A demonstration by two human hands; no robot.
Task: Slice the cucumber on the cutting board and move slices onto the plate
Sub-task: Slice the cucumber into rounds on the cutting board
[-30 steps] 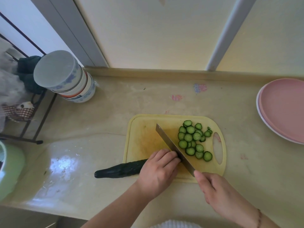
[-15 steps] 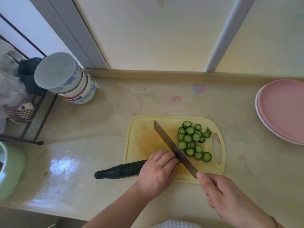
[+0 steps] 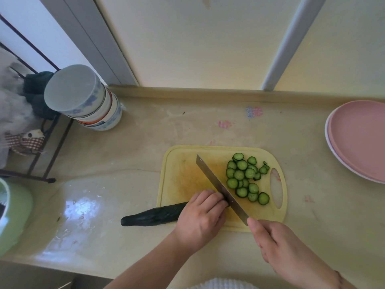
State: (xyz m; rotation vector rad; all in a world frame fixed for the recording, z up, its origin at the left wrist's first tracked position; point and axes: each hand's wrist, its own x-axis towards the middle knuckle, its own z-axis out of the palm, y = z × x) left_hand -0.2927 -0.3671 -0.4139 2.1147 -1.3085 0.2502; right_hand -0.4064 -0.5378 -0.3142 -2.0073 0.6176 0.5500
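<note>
**Both hands at work, forearms angled in from below**

The left hand (image 3: 201, 217) lies palm down with its fingers curled over the cucumber (image 3: 152, 216), knuckles raised and fingertips tucked against the flat of the knife (image 3: 220, 187). Its bare forearm runs down and to the left, out of the bottom edge.

The right hand (image 3: 270, 243) sits lower and further right, its back turned up. Its grip is wrapped round the handle, which the hand hides, with the forefinger reaching to the heel of the blade. The wrist is bent slightly, and the forearm leaves at the lower right corner. The two hands are near each other, not touching.
</note>
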